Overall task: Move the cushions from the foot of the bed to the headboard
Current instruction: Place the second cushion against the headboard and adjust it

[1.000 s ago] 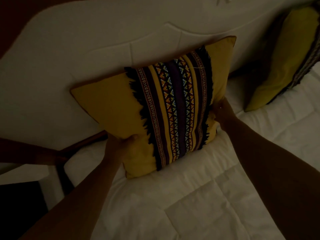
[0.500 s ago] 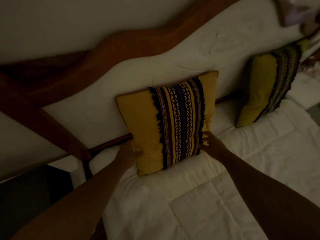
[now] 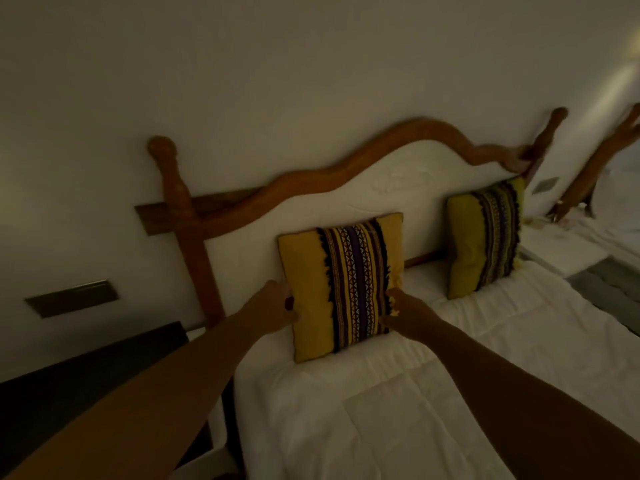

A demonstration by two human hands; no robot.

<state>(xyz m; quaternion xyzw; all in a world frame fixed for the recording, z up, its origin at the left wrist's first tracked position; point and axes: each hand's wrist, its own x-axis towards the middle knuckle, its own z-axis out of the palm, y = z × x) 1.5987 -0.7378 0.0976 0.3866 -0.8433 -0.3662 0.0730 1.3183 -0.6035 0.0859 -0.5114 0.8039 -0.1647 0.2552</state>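
My left hand (image 3: pixel 277 306) & right hand (image 3: pixel 403 311) each hold a low side of the yellow cushion (image 3: pixel 341 284). It leans on the headboard (image 3: pixel 311 209), other cushion (image 3: pixel 485 237) at 3 o'clock. I'd stand it straight, then let go slow.

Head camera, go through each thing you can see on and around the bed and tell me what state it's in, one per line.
Yellow cushion: upright, leaning on the headboard, held at both sides.
Green cushion: upright against the headboard, nobody touching it.
Left hand: gripping the yellow cushion's left edge.
Right hand: gripping the yellow cushion's lower right edge.
Headboard: against the wall.
White duvet: spread over the bed, slightly rumpled.
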